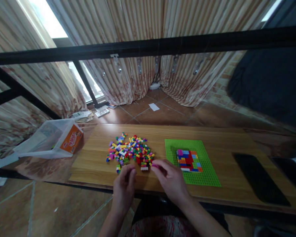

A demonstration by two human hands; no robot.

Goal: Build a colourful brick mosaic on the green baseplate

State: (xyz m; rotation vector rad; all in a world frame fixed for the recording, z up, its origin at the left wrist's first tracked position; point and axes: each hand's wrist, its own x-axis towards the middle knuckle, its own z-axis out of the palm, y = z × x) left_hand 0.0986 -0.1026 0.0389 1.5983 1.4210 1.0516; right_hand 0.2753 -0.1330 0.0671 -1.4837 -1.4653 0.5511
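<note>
- Right hand (171, 180), one: thumb and forefinger pinched together on a small magenta brick (154, 165), between the brick pile and the green baseplate.
- Left hand (124, 185), one: fingers curled, at the near side of the pile; whether anything is gripped, cannot tell.
- Brick pile (130, 148), mixed colours, loose, spread left of the baseplate.
- White brick (144, 169), one, at the pile's near edge, between the hands.
- Green baseplate (207, 169), studded, lying flat, right of the pile.
- Brick patch (189, 161), multicoloured, red among it, set on the baseplate.
- Wooden table (88, 164), beneath all the above.
- Clear plastic bin (48, 133), orange label, off the table's left end.
- Black flat slab (260, 179), at the table's right.
</note>
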